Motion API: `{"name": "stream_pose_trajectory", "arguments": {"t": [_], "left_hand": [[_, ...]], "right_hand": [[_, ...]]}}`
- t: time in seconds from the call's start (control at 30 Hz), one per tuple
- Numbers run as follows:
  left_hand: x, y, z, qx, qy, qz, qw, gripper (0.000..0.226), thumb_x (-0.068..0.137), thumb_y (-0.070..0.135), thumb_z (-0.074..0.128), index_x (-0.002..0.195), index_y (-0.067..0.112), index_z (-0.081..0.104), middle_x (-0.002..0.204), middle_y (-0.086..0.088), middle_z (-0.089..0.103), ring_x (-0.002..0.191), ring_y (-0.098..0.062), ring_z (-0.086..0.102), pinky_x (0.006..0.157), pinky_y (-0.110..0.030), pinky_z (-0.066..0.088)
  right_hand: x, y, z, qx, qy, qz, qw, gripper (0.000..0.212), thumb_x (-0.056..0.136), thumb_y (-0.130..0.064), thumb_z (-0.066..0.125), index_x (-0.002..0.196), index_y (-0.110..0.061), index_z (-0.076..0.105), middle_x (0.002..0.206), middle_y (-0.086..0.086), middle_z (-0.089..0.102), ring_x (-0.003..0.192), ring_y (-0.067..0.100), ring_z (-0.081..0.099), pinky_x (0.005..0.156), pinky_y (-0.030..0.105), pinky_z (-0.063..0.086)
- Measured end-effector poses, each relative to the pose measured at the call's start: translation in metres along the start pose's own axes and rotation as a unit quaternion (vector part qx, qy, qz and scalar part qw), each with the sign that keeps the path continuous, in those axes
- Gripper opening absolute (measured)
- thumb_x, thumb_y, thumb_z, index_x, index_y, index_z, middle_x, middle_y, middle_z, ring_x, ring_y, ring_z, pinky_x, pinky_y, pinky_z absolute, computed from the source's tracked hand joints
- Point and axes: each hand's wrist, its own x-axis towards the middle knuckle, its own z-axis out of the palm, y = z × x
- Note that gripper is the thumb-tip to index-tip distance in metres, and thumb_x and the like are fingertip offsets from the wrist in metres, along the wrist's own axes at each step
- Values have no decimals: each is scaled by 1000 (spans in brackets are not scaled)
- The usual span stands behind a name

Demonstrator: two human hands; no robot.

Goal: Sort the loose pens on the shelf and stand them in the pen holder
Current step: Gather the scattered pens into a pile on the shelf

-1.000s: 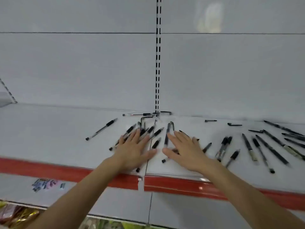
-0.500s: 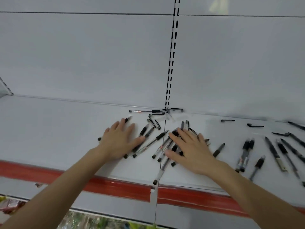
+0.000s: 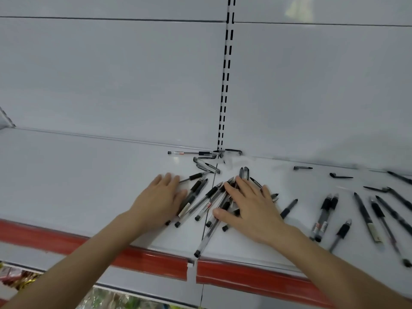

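Observation:
Several black-and-clear pens lie in a loose heap (image 3: 207, 201) at the middle of the white shelf (image 3: 78, 170). My left hand (image 3: 158, 201) lies flat on the shelf, fingers straight, its edge against the left side of the heap. My right hand (image 3: 249, 208) rests flat on top of the heap's right side, covering some pens. More pens (image 3: 367, 217) are spread out singly to the right. A few pens (image 3: 191, 153) lie at the back by the wall. No pen holder is in view.
A slotted upright (image 3: 225, 85) runs up the white back wall above the heap. The shelf's front edge carries a red strip (image 3: 245, 279), with a seam between two shelf boards at the middle. Loose pen caps (image 3: 302, 168) lie near the back right.
My left hand has slid right across the shelf, pushing the far-left pen and others in against the heap. My right hand stays on the pile. The pens now lie closer together.

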Motion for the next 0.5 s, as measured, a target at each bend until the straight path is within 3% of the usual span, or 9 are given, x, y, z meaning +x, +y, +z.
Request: {"name": "stream_pose_trajectory", "arguments": {"t": [0.1,0.17,0.27,0.33,0.4,0.5], "left_hand": [[-1,28,-4,-50,-16,29,998,46,97,39,25,125,6,44,130,-9,50,125,-27,44,101,-29,28],[11,32,-12,-66,7,31,997,36,97,30,33,114,5,51,122,-9,55,117,-31,50,93,-34,39],[52,19,-17,-43,77,31,996,43,96,30,36,129,4,47,143,-19,38,132,-31,36,108,-38,30],[78,13,-19,-23,72,20,997,48,96,33,35,136,6,37,147,-20,31,136,-32,27,112,-39,22],[93,14,-16,-22,37,7,999,51,96,38,32,138,9,35,144,-18,35,133,-33,30,110,-41,24],[98,15,-8,-8,34,6,999,48,96,42,27,130,13,45,132,-15,47,123,-35,39,103,-43,30]], "right_hand": [[-2,8,0,-5,1,-4,1000,101,57,-83,1,146,-35,3,157,-2,-7,144,16,-9,114,45,-9],[-5,13,1,-6,8,-9,1000,102,57,-85,1,146,-35,4,157,-2,-6,145,16,-8,114,45,-8],[-6,15,0,-10,7,-6,1000,100,59,-84,4,146,-34,3,157,-2,-6,145,16,-7,114,45,-8],[-4,15,-1,-8,8,-2,1000,98,62,-82,7,146,-33,4,157,-2,-6,145,16,-7,114,44,-8],[-3,14,-1,-5,11,-2,1000,96,63,-82,9,146,-33,4,157,-3,-6,145,15,-7,114,43,-8],[-4,15,0,-2,11,-3,1000,95,65,-81,10,146,-33,3,157,-3,-6,145,15,-7,114,42,-8]]}}
